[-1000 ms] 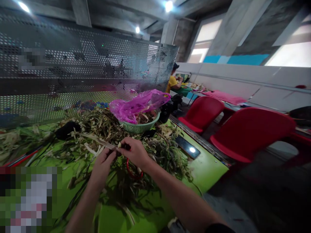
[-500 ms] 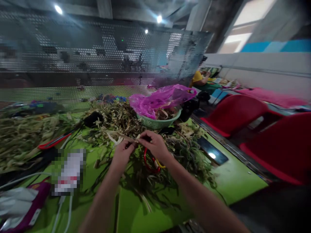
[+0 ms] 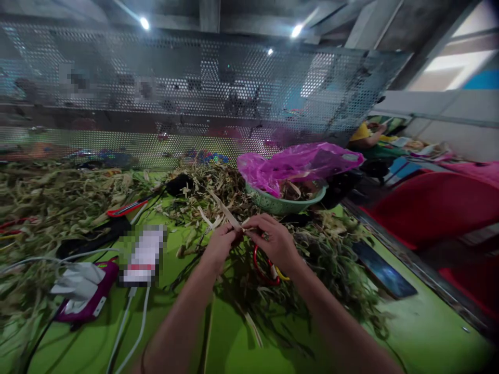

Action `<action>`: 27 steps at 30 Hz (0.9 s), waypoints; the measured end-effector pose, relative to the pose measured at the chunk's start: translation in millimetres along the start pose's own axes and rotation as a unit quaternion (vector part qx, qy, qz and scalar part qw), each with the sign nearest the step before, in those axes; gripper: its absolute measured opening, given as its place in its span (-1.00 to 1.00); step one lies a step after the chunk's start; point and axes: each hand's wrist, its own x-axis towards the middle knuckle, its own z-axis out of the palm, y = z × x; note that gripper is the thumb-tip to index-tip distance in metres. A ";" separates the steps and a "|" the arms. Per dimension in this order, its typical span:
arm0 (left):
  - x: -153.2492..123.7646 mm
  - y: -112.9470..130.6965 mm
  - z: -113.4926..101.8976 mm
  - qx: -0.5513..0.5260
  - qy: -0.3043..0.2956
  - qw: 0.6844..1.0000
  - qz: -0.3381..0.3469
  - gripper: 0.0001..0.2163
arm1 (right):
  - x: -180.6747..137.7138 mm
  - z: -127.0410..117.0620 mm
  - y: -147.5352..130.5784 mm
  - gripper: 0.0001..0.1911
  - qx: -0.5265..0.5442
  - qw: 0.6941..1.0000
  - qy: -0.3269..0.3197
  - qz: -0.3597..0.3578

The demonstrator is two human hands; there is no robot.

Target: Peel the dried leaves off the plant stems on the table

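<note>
Both my hands meet over a heap of dried plant strips (image 3: 335, 259). My left hand (image 3: 223, 244) is closed on a pale, flat dried strip (image 3: 226, 209) that slants up and to the left beyond the fingers. Fingers of my right hand (image 3: 271, 234) pinch at the same strip's near end, touching the left fingertips. Just below the right hand, scissors with a red and yellow handle (image 3: 258, 265) lie partly covered by it. Past the hands stands a green basket (image 3: 286, 205) of dried pieces, with a pink plastic bag (image 3: 300, 163) draped over it.
On the left lie a red utility knife (image 3: 127, 209), a phone (image 3: 144, 254) with white cables and a purple tissue pack (image 3: 88, 296). Another phone (image 3: 384, 270) lies at right. A perforated screen (image 3: 175, 104) stands behind; red chairs (image 3: 432, 208) and a seated person (image 3: 364, 137) are beyond.
The view has turned left, so everything sits further right. The pale strip now points more steeply upward from my fingers; both hands stay together on it.
</note>
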 end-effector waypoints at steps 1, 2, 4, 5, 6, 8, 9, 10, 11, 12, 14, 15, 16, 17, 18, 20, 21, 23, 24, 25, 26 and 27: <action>0.5 -0.4 -0.3 0.005 -0.003 1.000 0.004 -0.81 | 0.2 0.0 0.0 -0.84 -0.006 1.000 0.000 -0.003; 1.3 -1.5 -1.0 0.011 -0.005 1.000 0.010 -0.82 | 0.2 -0.1 0.1 -0.85 -0.014 1.000 0.000 -0.002; 3.9 -5.4 -3.1 0.032 -0.014 0.999 0.024 -0.84 | -0.1 -0.4 0.8 -0.88 -0.027 1.000 0.000 0.000; 5.4 -7.7 -4.3 0.044 -0.020 0.998 0.031 -0.86 | -0.3 -0.8 1.1 -0.90 -0.033 0.999 0.000 0.001; 6.7 -9.9 -5.5 0.056 -0.026 0.997 0.036 -0.87 | -0.4 -1.2 1.4 -0.91 -0.037 0.999 0.000 0.003; 8.4 -13.0 -7.4 0.076 -0.034 0.996 0.042 -0.88 | -0.3 -2.4 1.6 -0.92 -0.043 0.999 0.002 0.002; 8.7 -13.5 -8.0 0.083 -0.035 0.995 0.045 -0.88 | -0.2 -3.0 1.5 -0.92 -0.046 0.999 0.002 0.000; 8.7 -13.4 -8.3 0.089 -0.035 0.994 0.046 -0.88 | 0.0 -3.6 1.3 -0.91 -0.049 0.999 0.002 -0.002; 8.3 -12.8 -8.5 0.095 -0.035 0.994 0.048 -0.87 | 0.1 -4.1 1.1 -0.91 -0.054 0.999 0.001 -0.004; 7.9 -11.8 -8.6 0.099 -0.036 0.993 0.049 -0.87 | 0.3 -4.3 0.9 -0.90 -0.059 0.998 0.002 -0.006; 7.1 -9.8 -8.7 0.110 -0.046 0.992 0.048 -0.89 | 0.3 -4.3 0.9 -0.89 -0.070 0.997 0.003 -0.008; 6.8 -8.9 -8.7 0.119 -0.052 0.990 0.046 -0.90 | 0.3 -3.9 1.1 -0.90 -0.076 0.997 0.003 -0.007; 6.4 -8.2 -8.7 0.131 -0.055 0.989 0.047 -0.91 | 0.1 -3.4 1.5 -0.91 -0.080 0.997 0.004 -0.007; 5.9 -7.7 -8.6 0.148 -0.057 0.986 0.051 -0.92 | -0.1 -2.9 2.1 -0.92 -0.082 0.997 0.004 -0.006; 5.3 -7.1 -8.4 0.165 -0.060 0.983 0.059 -0.92 | -0.3 -2.4 2.6 -0.93 -0.083 0.996 0.006 -0.004; 3.2 -5.9 -7.4 0.200 -0.067 0.974 0.086 -0.91 | -0.4 -1.8 3.1 -0.92 -0.083 0.996 0.013 0.001; 1.8 -5.0 -6.7 0.213 -0.071 0.969 0.102 -0.90 | -0.3 -1.7 3.0 -0.92 -0.083 0.996 0.016 0.004; -1.0 -3.4 -4.9 0.230 -0.081 0.961 0.130 -0.88 | 0.1 -2.3 2.0 -0.93 -0.085 0.996 0.025 0.008; -2.2 -2.8 -4.1 0.238 -0.084 0.958 0.140 -0.88 | 0.4 -2.8 1.3 -0.93 -0.086 0.996 0.032 0.009; -3.0 -2.6 -3.4 0.243 -0.086 0.955 0.146 -0.89 | 0.8 -3.3 0.7 -0.93 -0.085 0.996 0.038 0.010; -3.4 -2.7 -2.8 0.246 -0.091 0.953 0.151 -0.90 | 1.1 -3.7 0.2 -0.93 -0.082 0.996 0.043 0.012; -3.3 -3.2 -2.4 0.248 -0.096 0.952 0.153 -0.90 | 1.4 -4.1 0.1 -0.93 -0.075 0.996 0.044 0.016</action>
